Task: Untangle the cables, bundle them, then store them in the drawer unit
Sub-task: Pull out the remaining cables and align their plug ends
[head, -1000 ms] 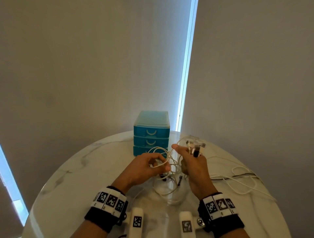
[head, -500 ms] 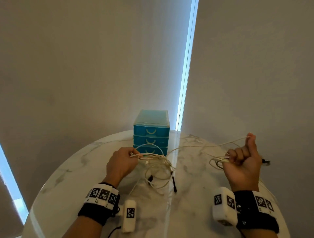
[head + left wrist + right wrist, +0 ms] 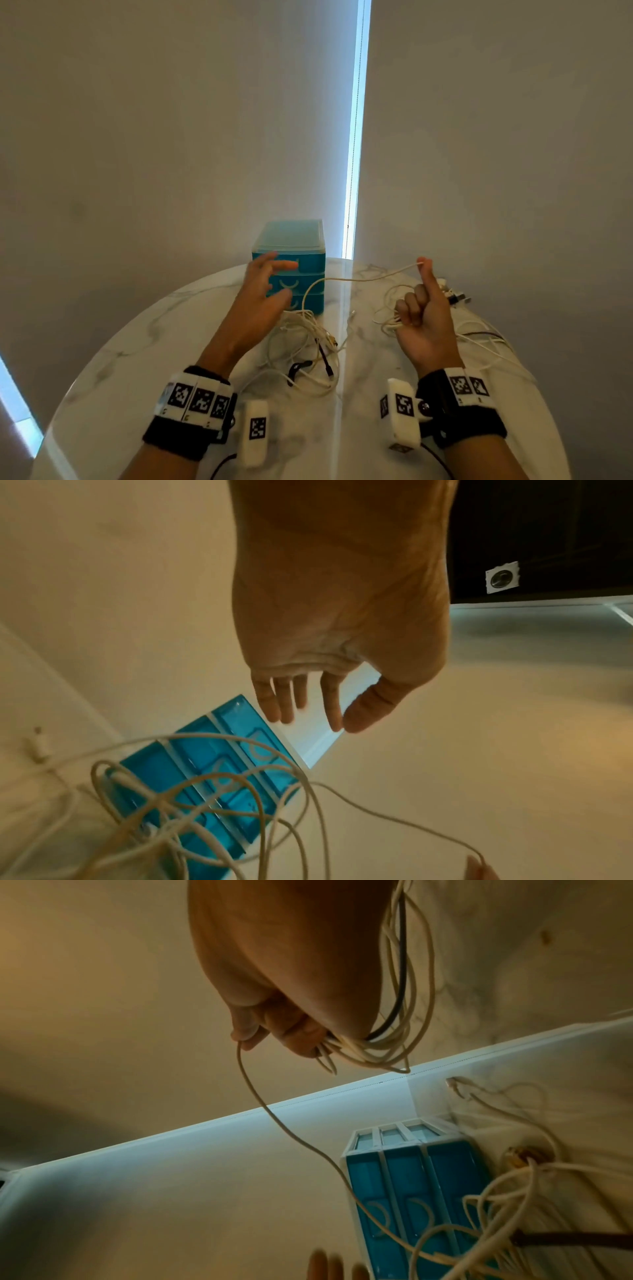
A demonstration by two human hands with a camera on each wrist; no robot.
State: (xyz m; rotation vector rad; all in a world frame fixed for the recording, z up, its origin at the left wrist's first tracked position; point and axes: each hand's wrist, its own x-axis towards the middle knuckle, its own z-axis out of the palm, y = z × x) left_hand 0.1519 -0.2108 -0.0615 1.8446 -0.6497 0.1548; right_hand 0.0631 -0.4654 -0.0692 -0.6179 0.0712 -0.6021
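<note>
Right hand [image 3: 423, 318] is gripping a loose coil of thin white cable [image 3: 390, 320] in curled fingers, thumb and forefinger pinching one strand [image 3: 359, 279] raised and running back to the tangled white-and-black cable heap [image 3: 305, 342] on the round white marble table [image 3: 113, 359]. Left hand [image 3: 265, 294] is hovering open, fingers spread, holding nothing, before the blue translucent three-drawer plastic unit [image 3: 291, 236]; drawers look closed.

Risk, as I judge it: pulling the raised strand could tighten knots or drag the heap. Loops at right are lying near the table edge and could slide off. Bare marble at left is giving working room.
</note>
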